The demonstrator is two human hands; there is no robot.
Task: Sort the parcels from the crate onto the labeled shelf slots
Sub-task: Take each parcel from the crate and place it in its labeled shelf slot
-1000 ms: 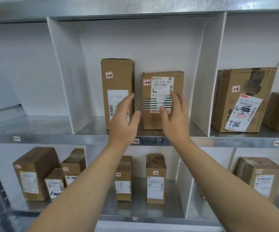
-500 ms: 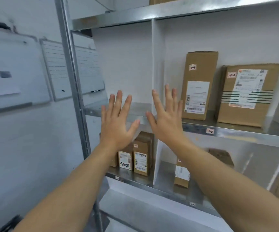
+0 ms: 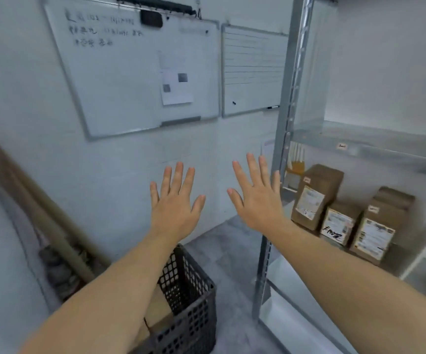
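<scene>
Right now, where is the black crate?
In the head view, the black crate stands on the floor at bottom centre, below the left hand and left of the shelf post, with a brown parcel inside it.

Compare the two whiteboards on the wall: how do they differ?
The left whiteboard looks larger than the right whiteboard. The left whiteboard carries handwriting and a paper sheet; the right whiteboard is ruled with lines. Both are metal-framed and wall-hung.

Stockroom: metal shelving (image 3: pixel 283 139), labelled parcels (image 3: pixel 314 198).
</scene>
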